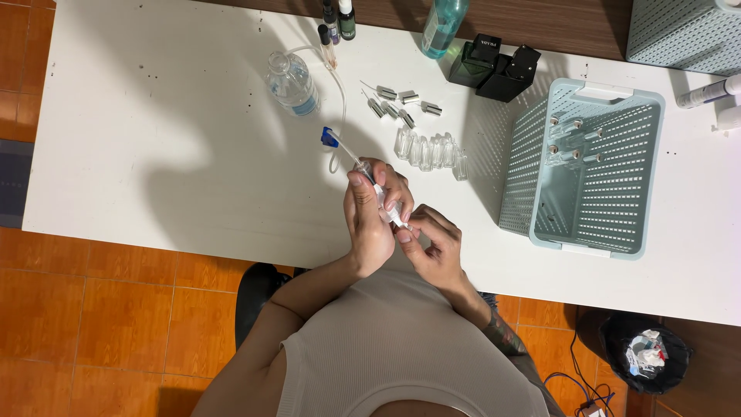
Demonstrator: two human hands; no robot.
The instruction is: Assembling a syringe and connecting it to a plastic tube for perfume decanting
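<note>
The left hand [369,220] is wrapping around a syringe [369,176] above the near table edge [231,247], while the right hand [434,245] is pinching a small clear vial [395,219] at its tip. If either hand is wobbling, liquid risks spilling, or the tube [337,85] could be tugging the plastic bottle [292,83] over.

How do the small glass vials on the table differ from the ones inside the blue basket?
The table vials stand upright in a tight row, apparently uncapped; the basket vials lie on their sides, spread apart, with silver caps fitted. The table vials sit on the bare white table, close to the hands; the basket vials rest in the blue basket, farther off. Both groups are small, clear glass.
</note>
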